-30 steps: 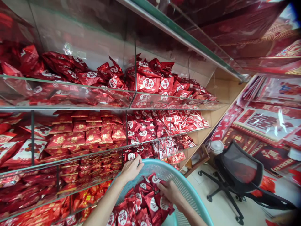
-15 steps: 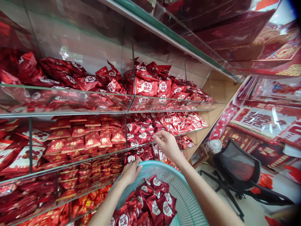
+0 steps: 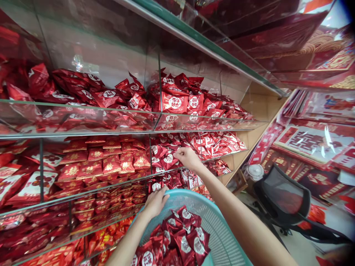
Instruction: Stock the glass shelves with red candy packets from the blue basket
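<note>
My left hand (image 3: 156, 201) grips the far rim of a light-blue plastic basket (image 3: 226, 225), its fingers curled over the edge. Inside the basket lies a heap of small dark-red candy packets (image 3: 183, 236) with white round labels. Over the middle shelf, beyond the basket, my right hand (image 3: 189, 158) is closed in a pinch. Its fingertips meet the edge of a dark-red candy packet (image 3: 168, 158) among similar ones in a glass compartment; the exact grip is partly hidden by the fingers.
Glass shelves (image 3: 111, 132) with upright dividers hold many red packets, including gold-printed ones (image 3: 111, 164) to the left. Above my right hand runs the upper shelf's glass front. At right stand a black mesh chair (image 3: 288, 194), a white-lidded container (image 3: 255, 171) and red printed goods (image 3: 313, 142).
My right hand has moved left and slightly up, its fingertips now at the packet's edge. The left hand stays on the basket rim. The view has shifted slightly.
</note>
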### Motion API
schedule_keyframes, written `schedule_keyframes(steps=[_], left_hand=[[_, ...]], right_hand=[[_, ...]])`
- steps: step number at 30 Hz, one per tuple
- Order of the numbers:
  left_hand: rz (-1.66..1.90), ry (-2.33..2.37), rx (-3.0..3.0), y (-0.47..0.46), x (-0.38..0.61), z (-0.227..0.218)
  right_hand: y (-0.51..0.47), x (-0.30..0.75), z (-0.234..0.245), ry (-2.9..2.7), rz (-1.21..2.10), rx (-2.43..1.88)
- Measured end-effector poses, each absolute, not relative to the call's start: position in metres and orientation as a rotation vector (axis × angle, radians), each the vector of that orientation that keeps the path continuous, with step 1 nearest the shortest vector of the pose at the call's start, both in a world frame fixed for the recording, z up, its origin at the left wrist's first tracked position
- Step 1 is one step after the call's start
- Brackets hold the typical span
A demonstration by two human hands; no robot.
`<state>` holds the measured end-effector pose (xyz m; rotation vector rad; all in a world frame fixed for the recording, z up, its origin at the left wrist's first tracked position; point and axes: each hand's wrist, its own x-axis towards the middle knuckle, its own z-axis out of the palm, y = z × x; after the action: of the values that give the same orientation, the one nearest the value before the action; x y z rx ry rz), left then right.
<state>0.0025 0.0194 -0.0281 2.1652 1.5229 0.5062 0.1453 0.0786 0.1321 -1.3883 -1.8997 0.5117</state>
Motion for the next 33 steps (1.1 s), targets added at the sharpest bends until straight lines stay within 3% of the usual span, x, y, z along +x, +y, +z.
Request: schedule_keyframes(steps=[7, 17, 27, 30, 33], left_hand=[[0.551, 1.499, 2.178, 0.020, 0.002, -0.031], [0.492, 1.559, 2.086, 0.017, 0.005, -0.024], [0.536, 1.550, 2.112, 0.015, 0.006, -0.024], [0.519, 1.547, 2.115, 0.014, 0.006, -0.021], [0.521, 1.547, 2.110, 0.015, 0.006, -0.021]], right_hand=[[0.076, 0.150, 0.131, -1.747, 0.889, -1.100], [0.022, 0.174, 0.129, -1.310, 1.074, -0.950], [-0.058, 0.223, 0.004, -0.876, 1.432, -1.316], [-0.061, 0.240, -0.014, -0.821, 1.373, -1.408], [-0.057, 0.250, -0.015, -0.893, 1.106, -1.485]])
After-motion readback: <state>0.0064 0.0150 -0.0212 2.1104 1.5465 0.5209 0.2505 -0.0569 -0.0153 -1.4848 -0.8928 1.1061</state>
